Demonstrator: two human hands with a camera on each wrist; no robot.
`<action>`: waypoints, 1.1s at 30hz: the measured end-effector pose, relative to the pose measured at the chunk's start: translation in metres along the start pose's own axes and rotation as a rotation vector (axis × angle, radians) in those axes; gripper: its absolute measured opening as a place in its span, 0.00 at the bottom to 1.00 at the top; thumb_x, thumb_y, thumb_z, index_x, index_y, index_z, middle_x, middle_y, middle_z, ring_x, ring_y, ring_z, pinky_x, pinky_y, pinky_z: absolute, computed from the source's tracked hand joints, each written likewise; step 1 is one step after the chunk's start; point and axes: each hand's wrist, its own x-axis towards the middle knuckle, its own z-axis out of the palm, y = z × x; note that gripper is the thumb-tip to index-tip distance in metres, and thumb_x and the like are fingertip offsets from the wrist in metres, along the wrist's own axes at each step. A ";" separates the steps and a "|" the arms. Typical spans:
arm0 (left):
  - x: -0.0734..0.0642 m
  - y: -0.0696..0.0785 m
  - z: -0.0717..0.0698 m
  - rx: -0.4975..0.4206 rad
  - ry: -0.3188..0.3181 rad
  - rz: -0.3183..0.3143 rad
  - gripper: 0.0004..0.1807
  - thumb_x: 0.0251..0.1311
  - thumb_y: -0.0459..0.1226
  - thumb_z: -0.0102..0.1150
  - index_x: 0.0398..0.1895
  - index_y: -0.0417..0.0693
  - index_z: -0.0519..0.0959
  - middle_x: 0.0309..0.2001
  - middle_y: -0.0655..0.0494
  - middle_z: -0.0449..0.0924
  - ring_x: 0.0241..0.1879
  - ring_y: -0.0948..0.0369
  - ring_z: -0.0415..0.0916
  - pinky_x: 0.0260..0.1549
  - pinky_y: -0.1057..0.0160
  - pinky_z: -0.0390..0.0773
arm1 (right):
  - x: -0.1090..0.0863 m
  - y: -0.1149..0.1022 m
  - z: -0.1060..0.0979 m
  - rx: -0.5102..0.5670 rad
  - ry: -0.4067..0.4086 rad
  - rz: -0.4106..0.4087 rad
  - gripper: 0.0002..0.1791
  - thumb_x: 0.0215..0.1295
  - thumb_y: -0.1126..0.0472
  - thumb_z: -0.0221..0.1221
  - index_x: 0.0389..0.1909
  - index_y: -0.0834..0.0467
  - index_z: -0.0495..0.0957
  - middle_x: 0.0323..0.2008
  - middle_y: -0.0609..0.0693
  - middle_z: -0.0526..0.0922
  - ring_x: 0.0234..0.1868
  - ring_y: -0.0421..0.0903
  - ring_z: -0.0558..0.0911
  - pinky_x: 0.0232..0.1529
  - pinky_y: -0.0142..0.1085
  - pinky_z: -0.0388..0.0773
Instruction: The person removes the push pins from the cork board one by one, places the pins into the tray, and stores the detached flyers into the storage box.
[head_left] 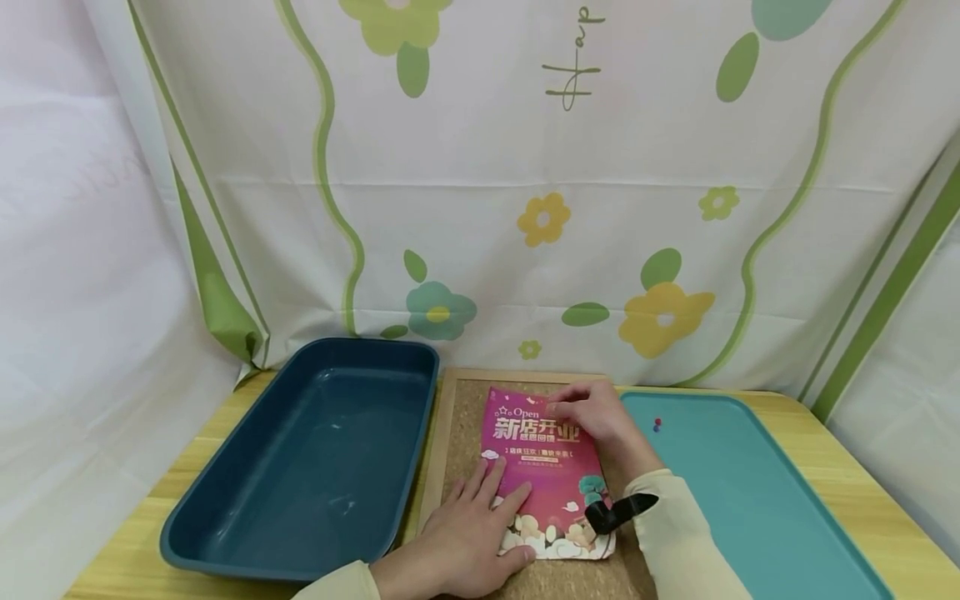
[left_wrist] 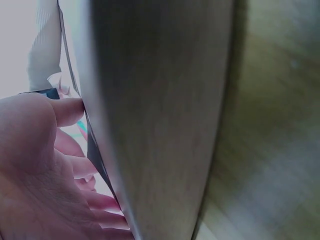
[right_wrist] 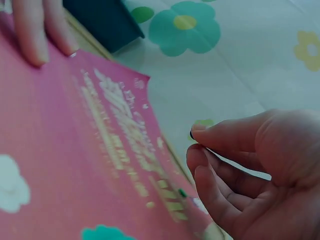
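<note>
A pink flyer (head_left: 536,483) with white and gold lettering lies on a wood-framed corkboard (head_left: 465,408). My left hand (head_left: 472,525) rests on its lower left part with the fingers spread. At the flyer's upper right, the thumb and fingertips of my right hand (head_left: 592,412) come together. In the right wrist view they pinch a small dark push pin (right_wrist: 191,134), mostly hidden by the fingers. A small green pin head (right_wrist: 182,192) shows at the flyer's top edge. The flyer's other top corner (right_wrist: 145,80) sticks up off the board.
To the left stands a deep dark blue tray (head_left: 300,467). On the right lies a shallow teal tray (head_left: 750,492) with small red and blue push pins (head_left: 657,425). A flower-patterned cloth (head_left: 480,250) hangs behind the wooden table (head_left: 900,533).
</note>
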 end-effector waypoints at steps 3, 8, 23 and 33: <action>0.000 0.000 0.000 -0.001 0.000 0.003 0.41 0.68 0.65 0.57 0.83 0.71 0.62 0.87 0.52 0.49 0.86 0.43 0.47 0.77 0.32 0.62 | -0.003 -0.005 -0.006 -0.018 0.000 -0.030 0.08 0.70 0.60 0.69 0.42 0.61 0.90 0.43 0.56 0.87 0.41 0.51 0.84 0.40 0.40 0.85; 0.000 0.000 0.001 -0.004 0.000 -0.002 0.41 0.68 0.65 0.57 0.83 0.72 0.61 0.88 0.52 0.48 0.86 0.43 0.46 0.77 0.32 0.61 | -0.009 -0.011 -0.018 -0.028 -0.013 -0.067 0.10 0.73 0.61 0.67 0.46 0.65 0.87 0.44 0.58 0.87 0.41 0.55 0.86 0.44 0.46 0.88; -0.001 0.000 0.001 -0.006 0.010 0.002 0.42 0.68 0.64 0.58 0.83 0.70 0.62 0.88 0.52 0.48 0.86 0.43 0.46 0.77 0.31 0.61 | -0.002 0.021 -0.067 -0.029 0.056 -0.087 0.14 0.74 0.62 0.65 0.51 0.69 0.84 0.38 0.52 0.90 0.40 0.47 0.88 0.46 0.41 0.87; -0.001 0.001 0.000 -0.011 0.014 0.005 0.42 0.68 0.64 0.59 0.83 0.70 0.62 0.88 0.51 0.48 0.86 0.43 0.46 0.77 0.31 0.61 | -0.004 0.033 -0.084 0.037 0.068 -0.079 0.21 0.73 0.59 0.66 0.58 0.72 0.82 0.40 0.46 0.91 0.40 0.40 0.89 0.47 0.36 0.88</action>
